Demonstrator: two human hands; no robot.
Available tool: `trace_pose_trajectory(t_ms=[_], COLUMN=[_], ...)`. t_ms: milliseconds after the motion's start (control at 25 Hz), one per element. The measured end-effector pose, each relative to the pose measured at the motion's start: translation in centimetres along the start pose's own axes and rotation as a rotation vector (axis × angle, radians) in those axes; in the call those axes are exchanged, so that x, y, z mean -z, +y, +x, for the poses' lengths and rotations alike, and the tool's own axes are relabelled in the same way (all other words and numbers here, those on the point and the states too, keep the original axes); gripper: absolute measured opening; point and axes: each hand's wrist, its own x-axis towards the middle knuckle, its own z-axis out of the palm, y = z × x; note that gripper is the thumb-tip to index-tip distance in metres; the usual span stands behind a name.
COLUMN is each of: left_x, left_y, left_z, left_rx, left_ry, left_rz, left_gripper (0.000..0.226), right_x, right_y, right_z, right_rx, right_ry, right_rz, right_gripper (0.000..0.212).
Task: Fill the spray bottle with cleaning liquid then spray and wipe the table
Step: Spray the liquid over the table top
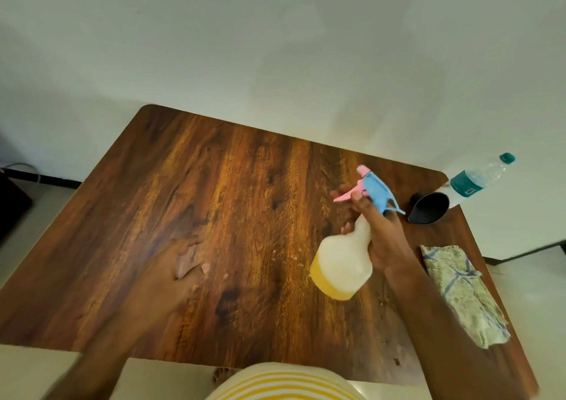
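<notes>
A: What is the surface like, and the room round it?

B: A dark wooden table [245,191] with rounded corners stands against a plain white wall [275,47]. Pale floor shows past both sides. A few small wet droplets [295,257] sit on the wood just left of the spray bottle.

A: Where is the spray bottle?

B: The spray bottle [341,265] is held tilted above the table's right half, its blue and pink head pointing away from the person. Yellow liquid fills the lower part of its body.

A: What lies near it?

B: To the right of the bottle's head, a black funnel [428,208] lies on its side. Just beyond the funnel, at the table's far right corner, is a clear water bottle [476,179] with a teal cap. A folded patterned cloth [462,295] rests to the bottle's right, along the table's right edge.

A: And the hands?

B: The right hand [378,234] grasps the bottle's neck, a finger on the pink trigger. The left hand [180,265], well to the bottle's left, is blurred; its fingers look spread over the wood, but I cannot tell if it touches.
</notes>
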Motion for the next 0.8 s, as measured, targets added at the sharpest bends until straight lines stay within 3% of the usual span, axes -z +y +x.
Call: trace_pose_trajectory(t_ms=[80, 200, 280, 400, 520, 800], left_x=[-1.5, -4.3, -6.7, -9.8, -11.4, -12.4], left_y=[1.1, 3.8, 5.8, 8.9, 11.1, 12.5], left_z=[0.1, 0.4, 0.9, 1.5, 2.0, 2.6], left_rx=[0.032, 0.184, 0.337, 0.400, 0.404, 0.467], left_ry=[-0.074, -0.253, -0.440, -0.694, -0.836, -0.796], left_rz=[-0.194, -0.669, -1.017, -1.341, -1.531, -1.617], left_gripper=[0.047, 0.040, 0.048, 0.069, 0.081, 0.077], right_x=[0.1, 0.0, -0.7, -2.1, -3.2, -3.4], right_y=[-1.5, -3.0, -3.4, -3.8, -4.0, -4.2], right_z=[1.0, 2.2, 2.6, 2.3, 1.7, 0.1], right_rx=[0.023, 0.056, 0.074, 0.077, 0.118, 0.262], right_ry=[0.077, 0.190, 0.192, 0.128, 0.060, -0.060], right_rz=[0.140, 0.317, 0.372, 0.426, 0.401, 0.079], right_gripper=[0.043, 0.049, 0.050, 0.046, 0.053, 0.064])
